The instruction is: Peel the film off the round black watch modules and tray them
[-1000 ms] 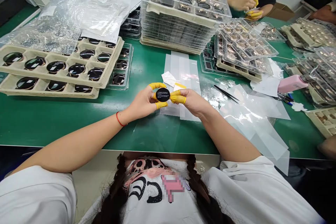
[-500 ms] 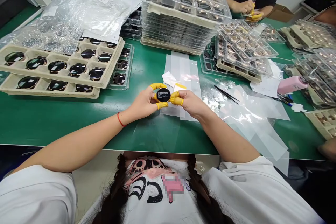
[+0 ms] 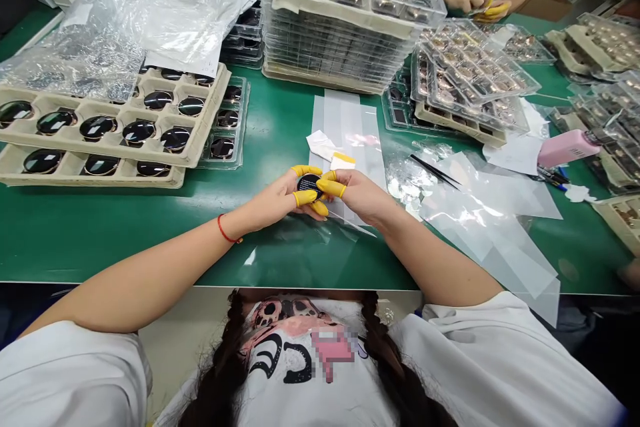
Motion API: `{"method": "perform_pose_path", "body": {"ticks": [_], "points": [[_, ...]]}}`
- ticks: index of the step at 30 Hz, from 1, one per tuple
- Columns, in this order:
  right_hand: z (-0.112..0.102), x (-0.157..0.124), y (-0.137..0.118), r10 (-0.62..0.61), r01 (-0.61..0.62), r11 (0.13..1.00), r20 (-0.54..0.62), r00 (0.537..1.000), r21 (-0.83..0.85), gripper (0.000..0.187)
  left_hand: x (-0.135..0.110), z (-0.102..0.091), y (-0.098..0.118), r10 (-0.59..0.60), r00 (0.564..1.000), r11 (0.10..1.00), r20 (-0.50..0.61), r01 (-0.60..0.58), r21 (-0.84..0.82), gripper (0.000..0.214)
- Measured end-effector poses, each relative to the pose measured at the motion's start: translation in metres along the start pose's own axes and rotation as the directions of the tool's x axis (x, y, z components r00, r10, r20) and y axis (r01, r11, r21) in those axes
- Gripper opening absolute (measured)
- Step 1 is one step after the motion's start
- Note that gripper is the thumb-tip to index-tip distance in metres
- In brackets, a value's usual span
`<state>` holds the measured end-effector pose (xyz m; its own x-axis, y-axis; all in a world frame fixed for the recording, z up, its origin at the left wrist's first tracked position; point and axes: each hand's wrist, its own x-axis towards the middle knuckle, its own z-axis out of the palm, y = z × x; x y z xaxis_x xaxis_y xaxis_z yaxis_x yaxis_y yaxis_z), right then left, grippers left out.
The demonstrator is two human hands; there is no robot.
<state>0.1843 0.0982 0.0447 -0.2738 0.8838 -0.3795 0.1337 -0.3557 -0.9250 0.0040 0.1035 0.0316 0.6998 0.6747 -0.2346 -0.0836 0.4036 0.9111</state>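
Both my hands wear yellow finger cots and meet over the green table (image 3: 100,227). My left hand (image 3: 280,197) pinches a small round black disc (image 3: 307,182) between thumb and fingers. My right hand (image 3: 357,193) is closed on the same disc from the right, its fingertips covering part of the face. The disc is held just above a clear plastic sheet (image 3: 350,133) lying on the table. A white slip with a yellow tab (image 3: 343,160) lies just beyond my fingers.
Beige trays of black discs (image 3: 125,133) sit at left under clear bags (image 3: 125,20). A tall stack of clear trays (image 3: 345,20) stands behind. More trays (image 3: 470,80), tweezers (image 3: 435,171), a pink bottle (image 3: 570,147) and film sheets (image 3: 500,227) lie right. Another person's hands (image 3: 480,0) work at the far side.
My hands have dropped lower toward the table and closed tighter on the disc. My right fingers now cover more of its face. The view tilted slightly.
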Motion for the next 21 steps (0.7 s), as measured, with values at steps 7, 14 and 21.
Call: {"method": "perform_pose_path", "body": {"ticks": [7,14,21], "points": [[0.0007,-0.0004,-0.0012,0.009,-0.009,1.0,0.022,1.0,0.013,0.023,0.0017,0.0022,-0.0002,-0.018,0.999,1.0,-0.045,0.018,0.01,0.043],[0.0058,0.0043,0.0013,0.062,-0.061,0.998,-0.039,0.997,0.032,0.022,0.0035,0.0012,-0.0022,-0.037,0.998,0.998,-0.058,0.039,0.038,0.041],[0.0068,0.0047,0.0059,-0.019,0.019,1.0,0.035,0.999,0.001,0.023,0.0071,0.0055,-0.0065,-0.044,0.993,0.997,-0.111,0.05,0.051,0.029]]}}
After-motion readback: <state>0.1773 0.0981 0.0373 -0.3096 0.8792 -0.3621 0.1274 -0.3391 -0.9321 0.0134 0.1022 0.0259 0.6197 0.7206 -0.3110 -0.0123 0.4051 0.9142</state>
